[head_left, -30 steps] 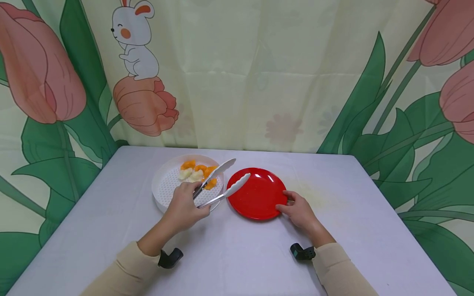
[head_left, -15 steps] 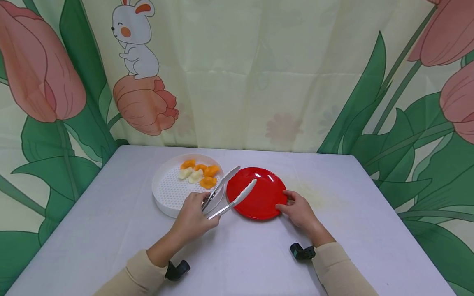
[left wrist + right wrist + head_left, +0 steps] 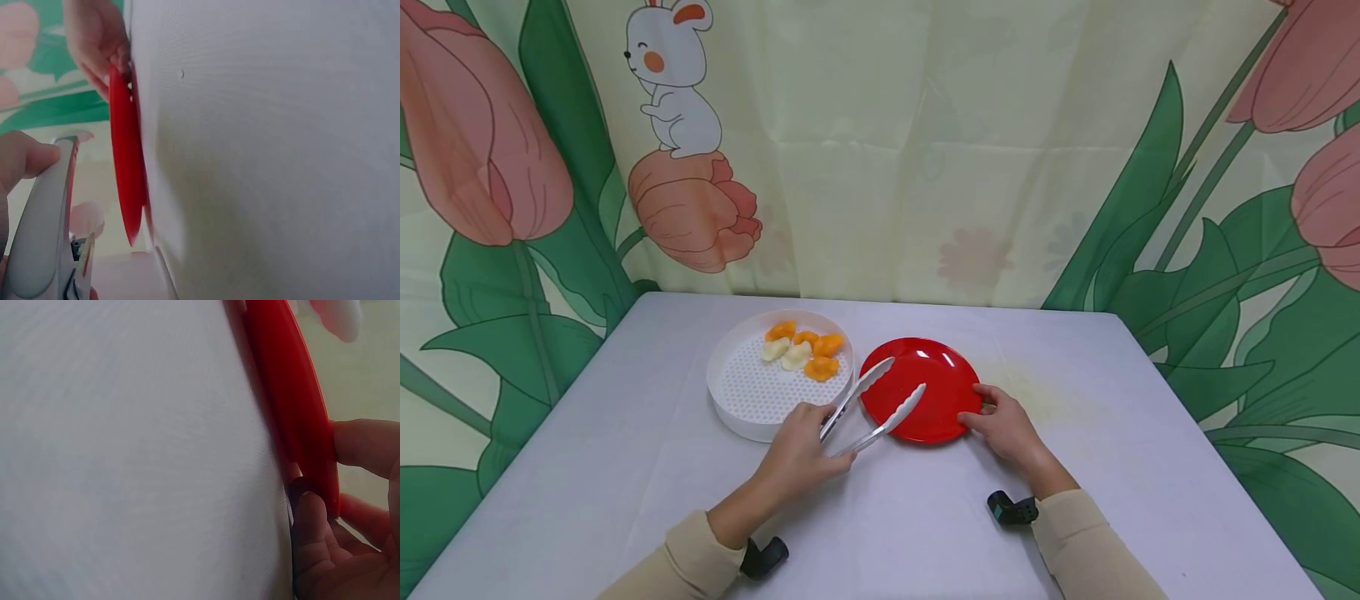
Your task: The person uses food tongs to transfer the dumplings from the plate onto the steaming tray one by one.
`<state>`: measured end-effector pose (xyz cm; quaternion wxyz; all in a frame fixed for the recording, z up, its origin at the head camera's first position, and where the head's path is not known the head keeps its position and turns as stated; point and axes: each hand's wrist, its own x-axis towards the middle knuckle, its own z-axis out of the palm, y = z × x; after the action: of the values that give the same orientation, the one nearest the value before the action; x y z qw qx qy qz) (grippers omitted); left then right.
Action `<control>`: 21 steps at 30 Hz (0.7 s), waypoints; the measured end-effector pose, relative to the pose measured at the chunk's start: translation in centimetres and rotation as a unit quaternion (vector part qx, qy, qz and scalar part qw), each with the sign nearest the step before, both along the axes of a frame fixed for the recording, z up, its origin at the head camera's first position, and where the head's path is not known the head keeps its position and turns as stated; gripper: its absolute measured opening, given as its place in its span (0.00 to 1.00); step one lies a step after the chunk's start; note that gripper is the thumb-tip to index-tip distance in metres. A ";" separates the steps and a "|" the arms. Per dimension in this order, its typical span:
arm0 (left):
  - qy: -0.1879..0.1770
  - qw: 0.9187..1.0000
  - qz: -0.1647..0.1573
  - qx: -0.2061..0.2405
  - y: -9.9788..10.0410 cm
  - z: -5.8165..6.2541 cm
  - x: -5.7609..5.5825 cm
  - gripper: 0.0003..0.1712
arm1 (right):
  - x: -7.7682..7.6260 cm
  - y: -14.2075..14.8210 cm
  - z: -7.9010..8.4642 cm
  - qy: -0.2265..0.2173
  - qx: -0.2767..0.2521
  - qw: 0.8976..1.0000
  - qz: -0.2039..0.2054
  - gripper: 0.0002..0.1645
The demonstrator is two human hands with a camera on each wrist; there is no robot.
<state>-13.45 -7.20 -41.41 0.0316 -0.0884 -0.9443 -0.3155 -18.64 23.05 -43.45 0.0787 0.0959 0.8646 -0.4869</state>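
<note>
My left hand (image 3: 797,457) grips a pair of metal tongs (image 3: 867,381), whose two arms are spread with nothing between the pale, scalloped tips. These tips overlap the left part of a round red plate (image 3: 936,404) in the head view. Thumb and fingers of my right hand (image 3: 1011,429) pinch the plate's right rim; in the right wrist view the thumb lies on one face of the plate (image 3: 300,394) and fingers on the other. Left of the plate stands a round white tray (image 3: 748,392) with a dotted bottom, holding several orange pieces (image 3: 822,369) and two pale yellow pieces (image 3: 796,357).
A white cloth covers the table (image 3: 917,533). Behind it hangs a curtain (image 3: 865,208) printed with tulips and a rabbit. A black wrist camera (image 3: 764,557) sits by the left cuff, another camera (image 3: 1012,508) by the right.
My left hand has drawn the tongs from over the tray toward the right and nearer to me, baring the orange pieces. My right hand keeps its hold on the plate.
</note>
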 end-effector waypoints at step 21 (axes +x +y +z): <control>-0.063 0.996 0.001 -0.066 0.1 -0.2 0.2 0.37 | 0.1 0.0 0.1 0.001 0.001 1.000 0.001 0.47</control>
<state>-13.29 -7.13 -41.56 -0.0337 -0.0695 -0.9633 -0.2570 -18.49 23.02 -43.36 0.0776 0.0947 0.8654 -0.4859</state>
